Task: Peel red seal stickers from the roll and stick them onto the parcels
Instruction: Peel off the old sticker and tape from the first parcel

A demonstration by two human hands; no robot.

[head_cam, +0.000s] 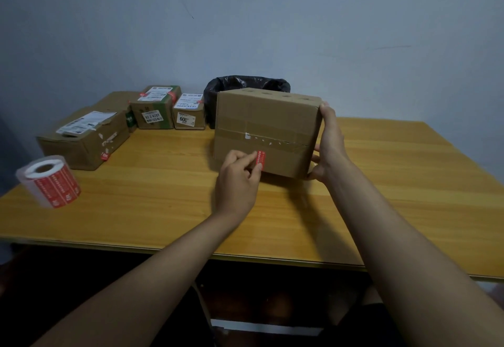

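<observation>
A brown cardboard parcel (272, 117) is tipped up on the wooden table (163, 205), its taped face toward me. My right hand (328, 145) grips its right edge. My left hand (240, 177) pinches a red seal sticker (261, 158) and holds it against the lower part of that face, just below the tape seam. The sticker roll (50, 181), white with red labels, lies on its side at the table's left edge.
Three more parcels stand at the back left: a large torn box (84, 139), a green-taped box (154, 108) and a small box (189, 113), each carrying a red sticker. A black-lined bin (245, 83) sits behind the held parcel. The wall is close behind.
</observation>
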